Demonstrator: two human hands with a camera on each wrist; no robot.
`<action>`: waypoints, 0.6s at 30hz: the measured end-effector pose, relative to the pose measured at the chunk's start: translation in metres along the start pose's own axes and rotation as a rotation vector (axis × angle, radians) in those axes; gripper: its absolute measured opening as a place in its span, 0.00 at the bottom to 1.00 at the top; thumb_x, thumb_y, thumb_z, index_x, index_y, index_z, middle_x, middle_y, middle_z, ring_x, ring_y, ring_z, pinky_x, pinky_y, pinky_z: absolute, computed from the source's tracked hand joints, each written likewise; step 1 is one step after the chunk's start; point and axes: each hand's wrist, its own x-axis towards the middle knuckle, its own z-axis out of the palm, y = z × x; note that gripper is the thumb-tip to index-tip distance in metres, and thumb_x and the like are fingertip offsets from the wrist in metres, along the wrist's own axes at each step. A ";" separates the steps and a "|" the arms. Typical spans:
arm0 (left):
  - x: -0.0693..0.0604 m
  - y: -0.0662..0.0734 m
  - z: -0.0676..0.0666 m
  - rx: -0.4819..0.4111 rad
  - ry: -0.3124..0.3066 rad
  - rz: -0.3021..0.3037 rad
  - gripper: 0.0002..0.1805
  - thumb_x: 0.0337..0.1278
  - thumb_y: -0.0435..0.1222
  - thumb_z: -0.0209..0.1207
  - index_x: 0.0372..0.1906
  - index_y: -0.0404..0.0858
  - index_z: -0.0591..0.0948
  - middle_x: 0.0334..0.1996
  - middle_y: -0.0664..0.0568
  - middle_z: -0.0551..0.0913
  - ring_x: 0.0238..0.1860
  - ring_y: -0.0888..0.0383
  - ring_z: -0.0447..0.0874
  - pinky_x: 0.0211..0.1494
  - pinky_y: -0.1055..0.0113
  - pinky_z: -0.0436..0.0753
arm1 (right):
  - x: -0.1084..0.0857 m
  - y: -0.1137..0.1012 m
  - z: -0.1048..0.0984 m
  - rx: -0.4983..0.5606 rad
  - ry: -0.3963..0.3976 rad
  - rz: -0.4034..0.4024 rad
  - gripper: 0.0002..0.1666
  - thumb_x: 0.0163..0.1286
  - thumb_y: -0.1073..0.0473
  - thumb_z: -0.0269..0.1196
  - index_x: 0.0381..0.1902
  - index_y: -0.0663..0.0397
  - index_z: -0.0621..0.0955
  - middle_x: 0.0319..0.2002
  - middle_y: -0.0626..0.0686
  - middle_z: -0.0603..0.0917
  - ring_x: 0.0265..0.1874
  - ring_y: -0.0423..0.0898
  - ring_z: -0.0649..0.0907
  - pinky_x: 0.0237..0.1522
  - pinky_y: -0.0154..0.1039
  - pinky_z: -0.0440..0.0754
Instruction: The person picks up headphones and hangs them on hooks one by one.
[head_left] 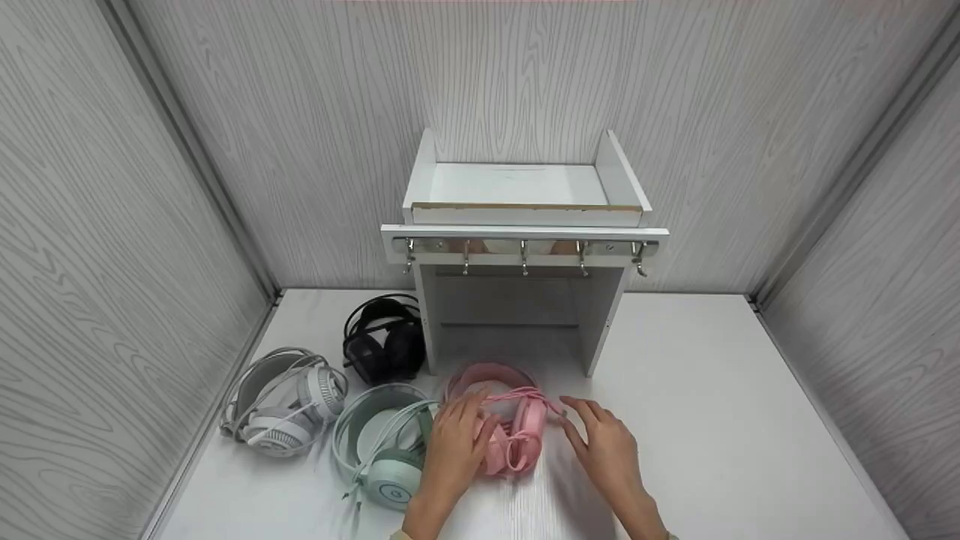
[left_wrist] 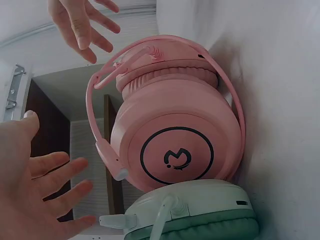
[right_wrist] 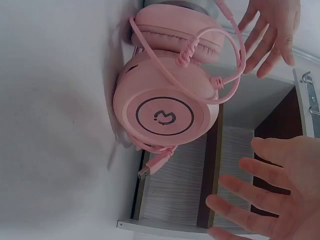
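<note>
Pink headphones (head_left: 529,435) with a bundled cable lie on the table in front of the white stand. My left hand (head_left: 454,442) is over their left side, fingers spread; in the left wrist view a gap shows between that hand (left_wrist: 40,185) and the pink ear cup (left_wrist: 175,145). To their right is my right hand (head_left: 606,448), its fingers relaxed near the cable. The right wrist view shows this hand (right_wrist: 270,190) apart from the ear cup (right_wrist: 165,115), with a USB plug (right_wrist: 155,164) hanging beside the cup. Neither hand grips anything.
Green headphones (head_left: 394,480) lie just left of the pink pair. White headphones (head_left: 277,427) are farther left, black ones (head_left: 386,349) by the stand's left side. The white stand (head_left: 525,215) has an open top tray and a front rail with several metal hooks (head_left: 524,259).
</note>
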 end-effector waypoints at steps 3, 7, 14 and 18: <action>0.001 0.002 -0.005 -0.025 0.018 -0.032 0.14 0.71 0.43 0.61 0.54 0.43 0.85 0.46 0.52 0.91 0.46 0.53 0.90 0.54 0.53 0.86 | 0.003 0.001 -0.006 0.017 0.048 -0.017 0.11 0.65 0.55 0.73 0.45 0.45 0.87 0.37 0.47 0.91 0.29 0.45 0.88 0.26 0.39 0.83; 0.001 0.006 -0.011 -0.040 0.041 -0.117 0.08 0.71 0.42 0.62 0.46 0.46 0.87 0.35 0.55 0.91 0.29 0.62 0.86 0.35 0.63 0.84 | 0.010 0.003 -0.018 0.034 0.135 -0.054 0.05 0.65 0.58 0.74 0.35 0.47 0.85 0.22 0.44 0.85 0.16 0.33 0.74 0.19 0.28 0.69; -0.003 0.009 -0.017 -0.069 0.141 -0.284 0.06 0.70 0.41 0.63 0.39 0.45 0.88 0.24 0.58 0.87 0.22 0.65 0.78 0.26 0.66 0.75 | 0.030 0.003 -0.052 0.051 0.335 -0.137 0.08 0.64 0.63 0.73 0.30 0.51 0.82 0.19 0.45 0.80 0.16 0.32 0.67 0.18 0.27 0.66; -0.008 0.008 -0.019 -0.115 0.138 -0.384 0.06 0.69 0.39 0.64 0.44 0.44 0.87 0.31 0.55 0.90 0.29 0.61 0.87 0.33 0.59 0.83 | 0.044 0.001 -0.075 0.075 0.409 -0.150 0.07 0.64 0.66 0.72 0.32 0.54 0.83 0.22 0.47 0.82 0.17 0.34 0.69 0.20 0.27 0.67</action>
